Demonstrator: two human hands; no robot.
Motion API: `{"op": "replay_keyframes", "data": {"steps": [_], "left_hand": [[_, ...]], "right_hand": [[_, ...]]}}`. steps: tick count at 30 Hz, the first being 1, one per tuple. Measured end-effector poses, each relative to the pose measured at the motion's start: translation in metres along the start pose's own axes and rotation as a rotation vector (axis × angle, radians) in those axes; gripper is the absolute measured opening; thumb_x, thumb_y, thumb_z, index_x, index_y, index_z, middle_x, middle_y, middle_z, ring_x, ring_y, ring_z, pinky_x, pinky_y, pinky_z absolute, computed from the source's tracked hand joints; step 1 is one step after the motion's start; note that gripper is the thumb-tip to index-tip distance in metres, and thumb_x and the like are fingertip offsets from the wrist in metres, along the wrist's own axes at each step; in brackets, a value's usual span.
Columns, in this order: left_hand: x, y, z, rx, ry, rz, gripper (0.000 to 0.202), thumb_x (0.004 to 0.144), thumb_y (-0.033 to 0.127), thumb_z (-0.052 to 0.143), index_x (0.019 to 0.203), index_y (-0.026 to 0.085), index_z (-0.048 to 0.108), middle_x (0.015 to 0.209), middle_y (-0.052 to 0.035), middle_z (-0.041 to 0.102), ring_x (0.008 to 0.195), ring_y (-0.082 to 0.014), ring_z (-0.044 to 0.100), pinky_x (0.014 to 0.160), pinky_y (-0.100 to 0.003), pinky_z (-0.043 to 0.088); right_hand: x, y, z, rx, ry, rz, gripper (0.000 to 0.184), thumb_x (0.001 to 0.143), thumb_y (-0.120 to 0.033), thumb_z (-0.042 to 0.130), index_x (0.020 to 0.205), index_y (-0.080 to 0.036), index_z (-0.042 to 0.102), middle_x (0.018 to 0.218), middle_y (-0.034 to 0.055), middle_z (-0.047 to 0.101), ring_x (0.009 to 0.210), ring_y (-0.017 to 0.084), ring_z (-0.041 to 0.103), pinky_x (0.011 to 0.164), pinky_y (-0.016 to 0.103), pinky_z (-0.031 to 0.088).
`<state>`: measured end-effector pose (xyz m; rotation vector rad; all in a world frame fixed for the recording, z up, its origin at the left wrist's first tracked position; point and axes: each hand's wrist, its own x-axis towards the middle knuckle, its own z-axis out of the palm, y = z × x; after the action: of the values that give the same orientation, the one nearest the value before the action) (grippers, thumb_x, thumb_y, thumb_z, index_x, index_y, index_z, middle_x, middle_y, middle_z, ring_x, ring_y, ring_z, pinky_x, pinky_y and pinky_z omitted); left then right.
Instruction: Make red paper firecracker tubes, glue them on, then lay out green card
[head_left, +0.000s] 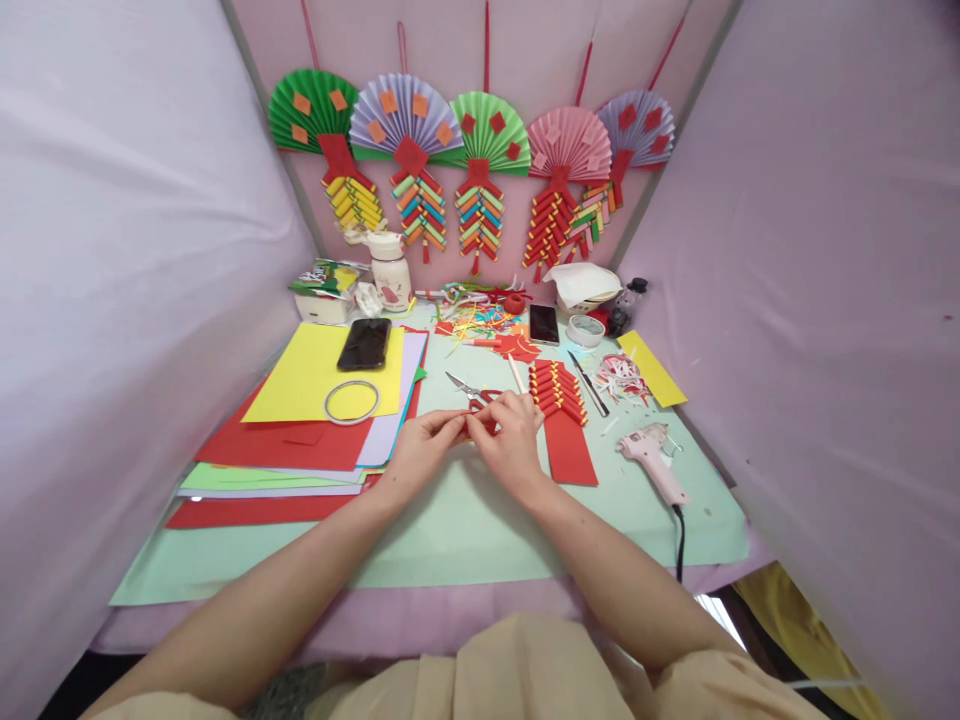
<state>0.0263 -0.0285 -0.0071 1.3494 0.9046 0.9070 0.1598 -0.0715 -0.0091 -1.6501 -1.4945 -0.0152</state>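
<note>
My left hand (422, 450) and my right hand (511, 442) meet over the middle of the mat. Both pinch a small red paper piece (472, 416), mostly covered by the fingers. A pale slim stick (517, 374) sticks up beyond my right hand; whether it is held there or lies behind is unclear. Red-handled scissors (466, 387) lie just past the fingertips, partly hidden. Right of my right hand, several red paper rolls with yellow ends (556, 390) sit in slanted rows on a red paper strip (571, 455).
Coloured paper sheets (285, 446), a phone (364, 344) and a tape ring (352, 402) lie left. A hot glue gun (654, 462), craft knife (589, 384) and paper scraps (622, 378) lie right. Behind stand a bottle (391, 275) and hanging paper fans (491, 130).
</note>
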Motion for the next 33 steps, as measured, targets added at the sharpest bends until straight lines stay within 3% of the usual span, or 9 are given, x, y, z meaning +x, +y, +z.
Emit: {"op": "replay_keyframes", "data": {"steps": [12,20,27,33], "left_hand": [[0.0,0.001,-0.001,0.068,0.001,-0.003,0.035,0.075,0.042,0.065,0.094,0.014,0.074,0.102,-0.0109,0.073,0.094,-0.0244,0.067,0.09,-0.038,0.052],[0.004,-0.009,-0.005,0.143,0.115,0.041,0.03,0.076,0.04,0.061,0.091,0.017,0.074,0.095,-0.0073,0.074,0.084,-0.0213,0.068,0.078,-0.033,0.056],[0.006,0.0,-0.011,0.059,0.206,0.008,0.033,0.073,0.045,0.066,0.087,0.016,0.072,0.091,-0.0046,0.072,0.084,-0.0211,0.066,0.074,-0.034,0.058],[0.004,0.007,-0.01,0.061,0.222,-0.034,0.035,0.07,0.048,0.067,0.084,0.016,0.072,0.087,-0.0036,0.071,0.082,-0.0209,0.065,0.073,-0.035,0.059]], "right_hand": [[0.0,0.002,0.001,-0.007,-0.028,-0.002,0.017,0.083,-0.028,0.066,0.067,-0.021,0.063,0.081,-0.0001,0.059,0.09,0.02,0.046,0.079,0.035,0.024],[-0.002,0.0,0.0,-0.001,-0.025,-0.007,0.015,0.081,-0.03,0.067,0.068,-0.022,0.065,0.083,0.0009,0.059,0.092,0.02,0.047,0.082,0.036,0.025],[0.002,0.001,-0.005,0.076,-0.012,0.083,0.011,0.081,-0.025,0.064,0.071,-0.023,0.066,0.081,-0.0004,0.06,0.09,0.019,0.05,0.082,0.035,0.027],[0.008,0.008,-0.008,0.204,-0.013,0.136,0.012,0.079,-0.025,0.061,0.068,-0.022,0.063,0.079,0.0007,0.059,0.087,0.019,0.053,0.08,0.033,0.036]]}}
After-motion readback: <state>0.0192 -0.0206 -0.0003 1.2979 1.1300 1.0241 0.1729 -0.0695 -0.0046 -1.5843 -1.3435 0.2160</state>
